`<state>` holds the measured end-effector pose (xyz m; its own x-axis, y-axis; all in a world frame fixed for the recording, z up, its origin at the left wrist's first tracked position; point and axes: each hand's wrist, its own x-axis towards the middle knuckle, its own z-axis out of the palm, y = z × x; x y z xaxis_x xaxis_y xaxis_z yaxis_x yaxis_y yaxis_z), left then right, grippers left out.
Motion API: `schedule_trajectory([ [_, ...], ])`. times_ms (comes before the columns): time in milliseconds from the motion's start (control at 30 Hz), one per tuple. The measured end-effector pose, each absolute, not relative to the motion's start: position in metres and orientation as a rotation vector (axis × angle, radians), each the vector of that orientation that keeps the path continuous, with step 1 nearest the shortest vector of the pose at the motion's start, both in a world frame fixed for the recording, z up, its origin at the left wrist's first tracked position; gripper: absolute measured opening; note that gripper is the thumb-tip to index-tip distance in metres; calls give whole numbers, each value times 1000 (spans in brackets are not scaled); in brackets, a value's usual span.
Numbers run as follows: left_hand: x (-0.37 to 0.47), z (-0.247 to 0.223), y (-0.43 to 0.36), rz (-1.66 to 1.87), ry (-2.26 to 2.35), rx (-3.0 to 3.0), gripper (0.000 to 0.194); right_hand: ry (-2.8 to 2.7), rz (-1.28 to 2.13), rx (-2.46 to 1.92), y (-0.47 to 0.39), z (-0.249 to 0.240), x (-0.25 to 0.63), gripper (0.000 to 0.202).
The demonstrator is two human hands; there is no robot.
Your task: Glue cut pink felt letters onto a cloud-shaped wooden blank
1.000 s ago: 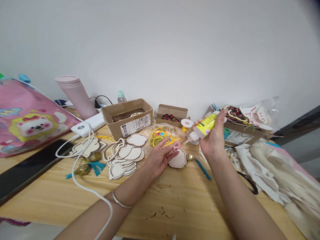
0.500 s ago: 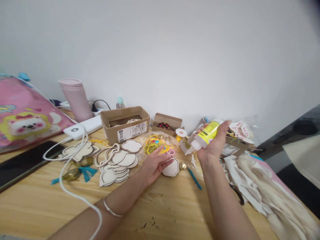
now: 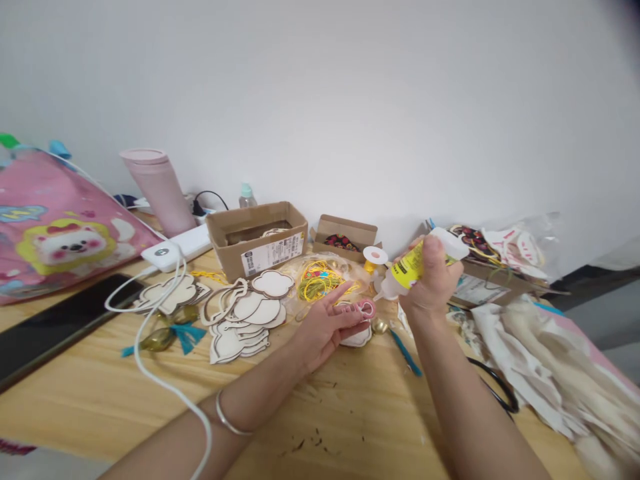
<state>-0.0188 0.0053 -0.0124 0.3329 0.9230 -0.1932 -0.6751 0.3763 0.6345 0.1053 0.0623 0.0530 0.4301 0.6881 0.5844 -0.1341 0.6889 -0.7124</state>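
Observation:
My right hand (image 3: 431, 277) is wrapped round a clear glue bottle with a yellow label (image 3: 409, 268), tilted with its nozzle pointing down and left. The nozzle tip is close to a small pink and white piece (image 3: 367, 309) in my left hand (image 3: 327, 330); I cannot tell whether they touch. The fingers of my left hand pinch that piece, which has a white outline and a rounded end. Below it, a white wooden shape with a dark edge (image 3: 358, 339) lies partly hidden by my left hand. A gold bell (image 3: 379, 325) rests beside this shape.
Stacked wooden cutouts (image 3: 240, 342) lie left of my left hand. Behind are a cardboard box (image 3: 257, 243), coloured cords (image 3: 320, 279) and a yellow spool (image 3: 375, 256). A teal strip (image 3: 405, 353) and crumpled cloth (image 3: 530, 363) lie right. A white cable (image 3: 160, 383) crosses my left forearm.
The view has shifted slightly. My left hand has lifted the pink piece and turned it more into view, and the bottle's nozzle is now nearer to it.

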Motion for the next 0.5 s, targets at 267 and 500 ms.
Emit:
schedule_trajectory([
  [267, -19, -10, 5, 1102, 600, 486, 75, -1138, 495, -699, 60, 46, 106, 30],
  [500, -18, -9, 4, 1095, 615, 520, 75, -1114, 496, -686, 59, 48, 105, 31],
])
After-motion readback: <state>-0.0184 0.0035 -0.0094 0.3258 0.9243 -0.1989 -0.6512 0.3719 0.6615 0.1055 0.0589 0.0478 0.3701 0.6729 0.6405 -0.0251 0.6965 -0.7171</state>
